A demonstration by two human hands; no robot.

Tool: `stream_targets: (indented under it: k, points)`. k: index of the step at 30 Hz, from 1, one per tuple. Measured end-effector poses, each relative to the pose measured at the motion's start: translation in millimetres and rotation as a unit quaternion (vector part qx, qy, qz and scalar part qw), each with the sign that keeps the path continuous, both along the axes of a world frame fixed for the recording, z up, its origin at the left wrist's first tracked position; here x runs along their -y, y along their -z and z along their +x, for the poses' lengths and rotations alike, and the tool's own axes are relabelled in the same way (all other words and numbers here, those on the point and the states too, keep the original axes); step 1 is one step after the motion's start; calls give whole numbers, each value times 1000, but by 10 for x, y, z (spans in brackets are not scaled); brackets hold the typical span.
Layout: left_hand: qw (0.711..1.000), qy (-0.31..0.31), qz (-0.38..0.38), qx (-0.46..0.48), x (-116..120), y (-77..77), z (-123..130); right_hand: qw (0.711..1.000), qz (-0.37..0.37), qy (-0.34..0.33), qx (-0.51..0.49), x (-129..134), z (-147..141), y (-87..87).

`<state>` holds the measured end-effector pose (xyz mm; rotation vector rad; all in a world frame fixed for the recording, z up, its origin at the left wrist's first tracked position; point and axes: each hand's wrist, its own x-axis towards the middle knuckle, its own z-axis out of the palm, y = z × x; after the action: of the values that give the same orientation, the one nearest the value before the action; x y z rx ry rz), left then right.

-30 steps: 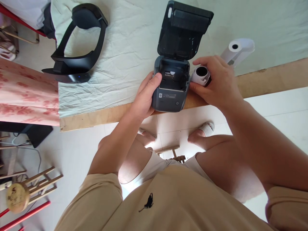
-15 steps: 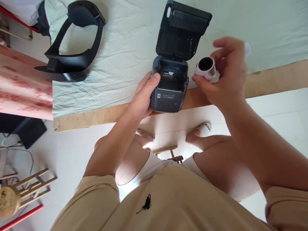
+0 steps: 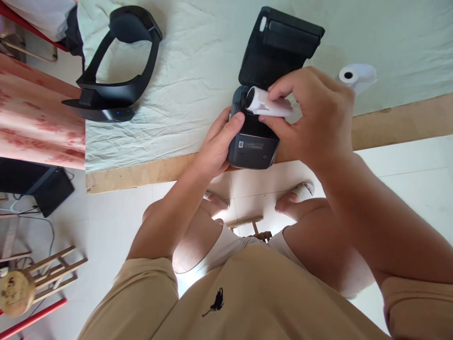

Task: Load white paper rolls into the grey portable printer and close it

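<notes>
"Right hand point(image 3: 283, 105) pinches the roll point(image 3: 265, 106), left hand point(image 3: 221, 147) clasps the printer point(image 3: 252, 157)?"

"Yes, roll tilted over the bay point(image 3: 257, 125). Positioning, I'd judge; seating it calls for levelling."

"Around the printer?"

"Pale cloth point(image 3: 198, 56); second roll point(image 3: 359, 75) at two o'clock, headset point(image 3: 106, 114) at ten, stool point(image 3: 17, 293) at eight."
</notes>
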<state>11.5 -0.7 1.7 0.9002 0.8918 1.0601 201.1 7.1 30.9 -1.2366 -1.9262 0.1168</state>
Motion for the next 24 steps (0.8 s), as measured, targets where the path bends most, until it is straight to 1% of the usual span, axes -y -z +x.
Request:
stream_targets:
  k: [3,5,7,9,12,14,16,18,20,22,23,24]
  points:
    - [1000,-6,-9,7,9,-11,-3,998,-44,-42,9,-70,14,51]
    - [1000,-12,-13,4,21,-22,-6,998,-39,-47,20,-70,20,78]
    - [1000,-9,-19,2,33,-33,-8,999,-7,-34,32,-30,22,97]
    - [1000,-4,-30,8,40,-38,-9,998,29,-38,40,36,18,114]
    - [999,8,-40,21,41,-31,-5,993,70,-91,36,136,-3,149]
    - [999,8,-29,16,41,-23,0,987,95,-131,19,179,-23,175]
    - [1000,-4,-6,-8,39,-19,3,983,112,-148,-12,192,-30,191]
    - [999,-15,12,-31,36,-20,-1,982,121,-136,-56,175,-11,195]
    - [999,-5,15,-40,31,-27,-15,981,127,-94,-110,136,31,192]
    - [999,4,9,-40,28,-33,-32,984,90,-48,-145,89,82,188]
    - [999,8,8,-42,27,-33,-40,986,56,-37,-152,66,106,187]
    - [999,10,10,-45,26,-31,-46,987,20,-40,-156,44,128,189]
